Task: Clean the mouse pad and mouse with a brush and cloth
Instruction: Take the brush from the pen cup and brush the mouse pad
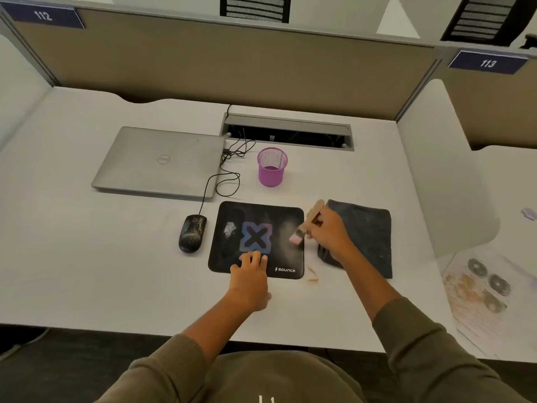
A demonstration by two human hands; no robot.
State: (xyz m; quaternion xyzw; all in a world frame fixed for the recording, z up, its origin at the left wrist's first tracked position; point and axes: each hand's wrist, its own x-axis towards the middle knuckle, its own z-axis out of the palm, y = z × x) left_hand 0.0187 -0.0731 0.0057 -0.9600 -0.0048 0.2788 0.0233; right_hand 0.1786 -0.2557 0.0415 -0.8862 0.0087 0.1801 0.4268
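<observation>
Black mouse pad (255,239) lies on the white bench (116,271), the left hand (250,277) pressing its near edge with spread fingers, while the right hand (328,231) pinches a wooden brush (308,222) at its right edge, mouse (192,234) left, dark cloth (366,237) right.

A white worktop (87,257) fills the cubicle. Behind it stands a tan partition (203,62) bearing blue number signs, 112 (43,15) and 113 (488,63). A cable slot (287,132) is cut into the worktop near the partition. Dark floor (58,365) shows below the worktop's front edge.
</observation>
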